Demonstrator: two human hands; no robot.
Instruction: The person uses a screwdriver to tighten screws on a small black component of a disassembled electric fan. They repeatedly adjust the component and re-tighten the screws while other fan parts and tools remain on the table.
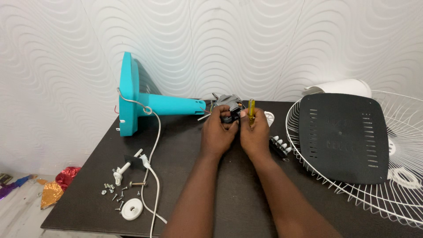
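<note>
1. A dark, matt, wood-grained table top (189,145) stands against a white wall moulded in raised wavy ridges.
2. Mid-table, both hands meet around a small grey metal fan motor (227,103) with dark parts and thin wires, which sits at the open end of a smooth turquoise plastic fan stand (169,105) — a round tube lying on its side, its flat base upright.
3. The left hand (217,132) is curled, fingers closed on the motor's dark lower part.
4. The right hand (254,134) is closed around a screwdriver with a clear yellow handle (251,112), held upright just beside the motor.
5. A white rubbery power cord (154,154) loops from the stand down to the near table edge.
6. Front left lie small silvery screws (110,189), a white plastic disc (131,209) and a white plastic knob (121,170).
7. To the right — a white wire fan guard (396,194) bearing a black slotted plastic panel (341,139).
</note>
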